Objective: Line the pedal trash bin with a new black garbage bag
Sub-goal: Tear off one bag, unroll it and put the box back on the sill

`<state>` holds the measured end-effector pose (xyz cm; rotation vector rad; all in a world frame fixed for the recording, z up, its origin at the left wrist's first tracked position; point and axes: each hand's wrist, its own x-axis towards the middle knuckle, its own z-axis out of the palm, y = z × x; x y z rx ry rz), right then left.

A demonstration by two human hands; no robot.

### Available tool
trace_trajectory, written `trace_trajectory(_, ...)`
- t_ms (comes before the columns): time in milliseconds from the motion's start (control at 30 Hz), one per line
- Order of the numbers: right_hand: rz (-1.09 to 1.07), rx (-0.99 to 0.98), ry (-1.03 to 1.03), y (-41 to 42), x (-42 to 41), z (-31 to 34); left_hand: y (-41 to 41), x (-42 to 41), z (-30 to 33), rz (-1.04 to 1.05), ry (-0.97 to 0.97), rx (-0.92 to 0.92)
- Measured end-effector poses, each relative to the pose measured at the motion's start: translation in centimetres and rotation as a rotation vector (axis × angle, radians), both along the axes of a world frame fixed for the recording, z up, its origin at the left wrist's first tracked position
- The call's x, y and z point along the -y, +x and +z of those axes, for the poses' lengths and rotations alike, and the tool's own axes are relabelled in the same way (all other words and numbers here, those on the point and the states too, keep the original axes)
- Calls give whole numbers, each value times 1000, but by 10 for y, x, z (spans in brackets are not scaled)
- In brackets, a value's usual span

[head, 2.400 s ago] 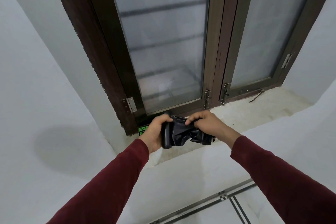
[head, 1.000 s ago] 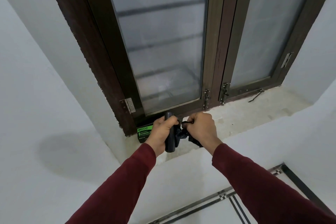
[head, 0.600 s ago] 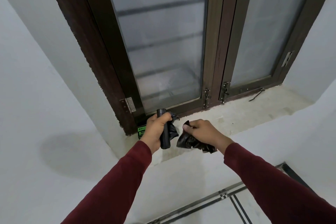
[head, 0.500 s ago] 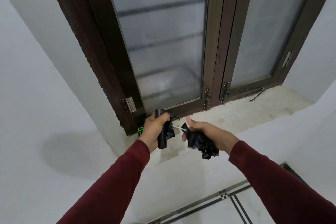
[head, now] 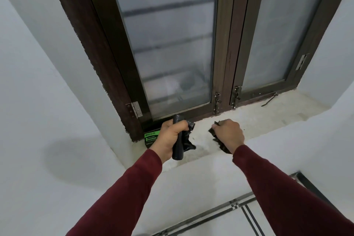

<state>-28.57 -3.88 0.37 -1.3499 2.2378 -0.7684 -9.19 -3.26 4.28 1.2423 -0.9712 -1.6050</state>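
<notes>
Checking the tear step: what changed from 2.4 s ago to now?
The hands pulled apart: the bag came off the roll. The right hand moved right, gripping the torn-off bag; the left hand kept gripping the roll. The green-labelled pack stayed on the sill.

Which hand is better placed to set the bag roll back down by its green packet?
Left. The left hand grips the bag roll right beside the green packet on the sill; the right hand grips a separate black bag, farther away.
</notes>
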Motion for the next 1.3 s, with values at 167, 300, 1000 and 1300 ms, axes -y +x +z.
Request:
trace_trajectory(167,219,586,182,11,-1,7,1,6,0,131,78,-82)
trace_trajectory(300,288,466,115,5,21,-9,2,10,-4,108,107,-91)
trace_trajectory(1000,605,-350,101,-32,76,-56,18,41,-18,178,35,188)
trace_trajectory(1300,292,-92,-145,-49,72,-56,12,43,-24,225,104,114)
